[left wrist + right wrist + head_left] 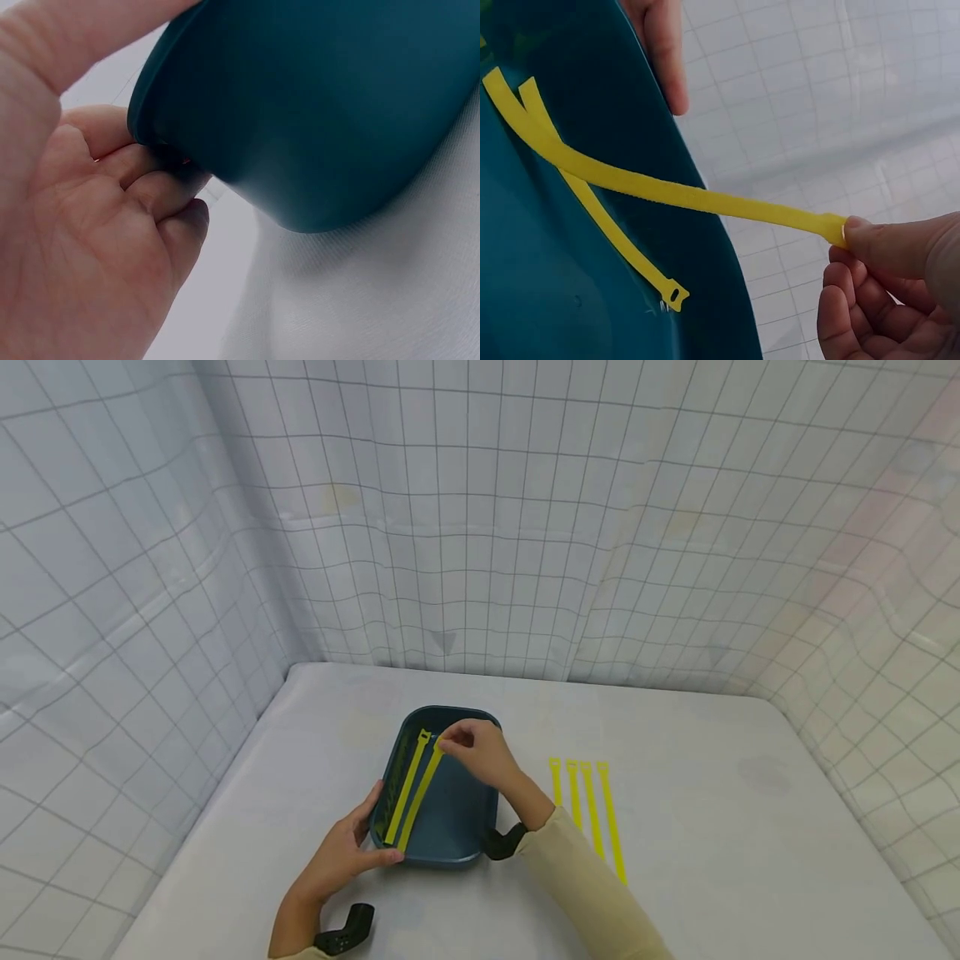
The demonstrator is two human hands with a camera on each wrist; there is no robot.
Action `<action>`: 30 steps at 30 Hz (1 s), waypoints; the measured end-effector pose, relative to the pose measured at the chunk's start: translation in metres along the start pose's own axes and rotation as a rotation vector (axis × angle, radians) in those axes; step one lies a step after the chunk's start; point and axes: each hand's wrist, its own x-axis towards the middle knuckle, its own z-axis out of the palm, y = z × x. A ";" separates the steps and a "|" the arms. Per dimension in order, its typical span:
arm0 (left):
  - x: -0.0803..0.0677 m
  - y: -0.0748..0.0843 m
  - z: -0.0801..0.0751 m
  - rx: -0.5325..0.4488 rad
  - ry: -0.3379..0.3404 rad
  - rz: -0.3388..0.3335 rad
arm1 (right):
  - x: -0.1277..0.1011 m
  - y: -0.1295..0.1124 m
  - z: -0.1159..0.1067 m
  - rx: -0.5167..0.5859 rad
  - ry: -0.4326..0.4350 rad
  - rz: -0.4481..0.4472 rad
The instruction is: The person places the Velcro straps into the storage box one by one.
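Note:
My right hand (483, 753) is over the tray and pinches the slotted head of a yellow hook-and-loop cable tie (660, 189) between thumb and fingers. That strip slopes down, its far end inside the dark teal tray (459, 814). Another yellow cable tie (407, 789) lies in the tray along its left side, crossing under the held one in the right wrist view. At the near left corner my left hand (341, 852) grips the tray, thumb at the near rim, fingers round the left wall. The left wrist view shows the tray's outer wall (315, 112) close up.
Several more yellow cable ties (611, 810) lie side by side on the white tabletop (712, 810), right of the tray, partly behind my right forearm. White gridded curtains (480, 527) hang around the back and sides. A black camera mount (348, 931) sits at my left wrist.

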 end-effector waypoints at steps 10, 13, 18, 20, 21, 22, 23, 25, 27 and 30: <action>0.004 -0.003 -0.004 0.010 -0.004 0.026 | 0.018 0.010 0.005 -0.001 0.002 0.040; 0.006 -0.004 -0.005 0.013 -0.004 0.021 | 0.022 0.014 0.008 -0.017 -0.012 0.057; 0.009 -0.007 -0.007 0.005 -0.003 0.020 | 0.027 0.022 0.012 -0.019 -0.015 0.085; 0.010 -0.007 -0.007 0.000 -0.007 0.020 | 0.028 0.024 0.012 -0.014 -0.008 0.096; 0.010 -0.007 -0.008 0.000 -0.008 0.019 | 0.029 0.025 0.013 -0.010 -0.005 0.107; 0.010 -0.007 -0.008 -0.002 -0.010 0.017 | 0.030 0.026 0.013 -0.008 -0.003 0.117; 0.011 -0.007 -0.008 -0.001 -0.011 0.018 | 0.030 0.027 0.014 -0.007 -0.001 0.124; 0.011 -0.007 -0.008 0.006 -0.013 0.016 | 0.032 0.028 0.015 -0.005 0.001 0.145; 0.011 -0.007 -0.009 0.009 -0.012 0.012 | 0.034 0.029 0.017 -0.004 0.000 0.163; 0.012 -0.008 -0.009 0.011 -0.009 0.006 | 0.038 0.030 0.019 -0.007 0.001 0.176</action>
